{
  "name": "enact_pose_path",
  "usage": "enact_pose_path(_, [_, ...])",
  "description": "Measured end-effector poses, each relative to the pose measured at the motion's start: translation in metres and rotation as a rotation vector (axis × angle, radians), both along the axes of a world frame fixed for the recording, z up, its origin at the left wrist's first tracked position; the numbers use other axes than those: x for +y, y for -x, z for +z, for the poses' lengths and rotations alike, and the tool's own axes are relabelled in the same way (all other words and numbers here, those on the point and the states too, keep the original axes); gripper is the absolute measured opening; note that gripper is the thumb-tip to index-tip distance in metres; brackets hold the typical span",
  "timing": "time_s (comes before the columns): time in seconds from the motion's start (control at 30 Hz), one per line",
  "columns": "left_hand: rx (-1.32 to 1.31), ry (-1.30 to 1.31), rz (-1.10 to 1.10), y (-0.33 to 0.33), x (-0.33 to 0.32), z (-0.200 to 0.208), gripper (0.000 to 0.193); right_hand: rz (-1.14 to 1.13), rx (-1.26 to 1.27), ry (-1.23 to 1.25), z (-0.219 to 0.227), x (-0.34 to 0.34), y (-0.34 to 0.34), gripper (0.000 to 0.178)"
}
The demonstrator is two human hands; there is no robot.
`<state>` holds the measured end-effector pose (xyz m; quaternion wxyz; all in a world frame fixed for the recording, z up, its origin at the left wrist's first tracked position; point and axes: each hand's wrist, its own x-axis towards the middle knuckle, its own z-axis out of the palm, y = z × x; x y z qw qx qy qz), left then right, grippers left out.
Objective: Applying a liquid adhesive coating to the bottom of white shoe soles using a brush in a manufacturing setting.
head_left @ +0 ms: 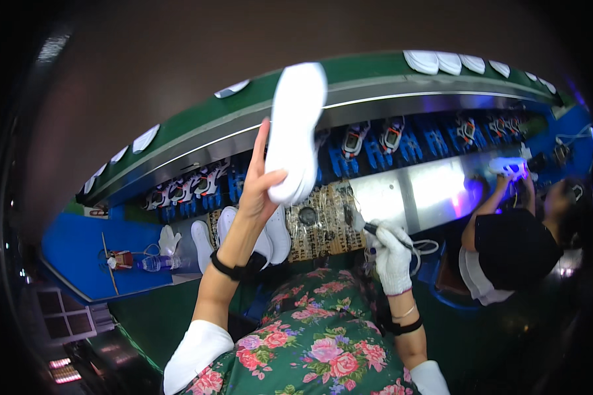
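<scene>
I see a long green conveyor belt [197, 135] arching across the upper half of the frame, bent by the lens, with flat white soles [449, 62] lying on it toward the upper right. Below it runs a steel rail, then a row of blue racks [435, 139] holding finished sneakers [391, 135] in white, black and orange. Under that sits the counter [435, 187], shiny metal at centre right and blue at lower left [79, 253], where a small bottle and bits of clutter lie. A co-worker [514, 247] in a dark top bends over the counter at the right edge, under a violet glow. My lap at the bottom centre is covered by a floral apron [316, 342], green with pink roses. More white soles [234, 227] lie stacked on the counter at centre. My bare left hand [257, 187] lifts one smooth white sole [296, 131] at upper centre, thumb clamped against its lower end, index finger raised. My right hand [392, 253], in a white cloth glove, is closed around a dark-handled brush [362, 224] at centre.
</scene>
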<state>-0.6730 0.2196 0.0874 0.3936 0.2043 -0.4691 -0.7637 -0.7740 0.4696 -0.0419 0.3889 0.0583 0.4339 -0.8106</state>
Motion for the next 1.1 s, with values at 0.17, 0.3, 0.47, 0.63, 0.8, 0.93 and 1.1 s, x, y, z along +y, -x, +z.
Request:
enact_pose_path(0.17, [-0.013, -0.479, -0.328, -0.102, 0.007, -0.061, 0.068, 0.026, -0.198, 0.252, 0.025, -0.032, -0.004, 0.018])
enact_pose_path(0.3, [-0.318, -0.626, -0.386, -0.123, 0.034, -0.082, 0.071, 0.111, -0.106, 0.366, 0.059, -0.051, -0.015, 0.019])
enact_pose_path(0.47, [0.095, -0.793, -0.568, -0.103, 0.061, -0.102, 0.103, 0.25, 0.365, 0.109, 0.114, -0.071, -0.027, 0.023])
enact_pose_path(0.63, [0.183, -1.027, -0.481, -0.065, 0.057, -0.051, 0.12, 0.174, 1.01, -0.001, 0.125, -0.076, -0.015, 0.022])
enact_pose_path(0.8, [0.265, -0.881, -0.402, -0.056, 0.06, -0.048, 0.102, 0.106, 1.327, 0.006, 0.131, -0.088, -0.007, 0.023])
enact_pose_path(0.93, [0.012, -0.729, -0.169, -0.044, 0.074, -0.042, 0.097, 0.02, 1.525, -0.066, 0.135, -0.099, -0.004, 0.024])
enact_pose_path(1.1, [-0.085, -0.547, -0.234, -0.047, 0.077, -0.053, 0.096, 0.065, 1.771, -0.088, 0.132, -0.094, -0.023, 0.031])
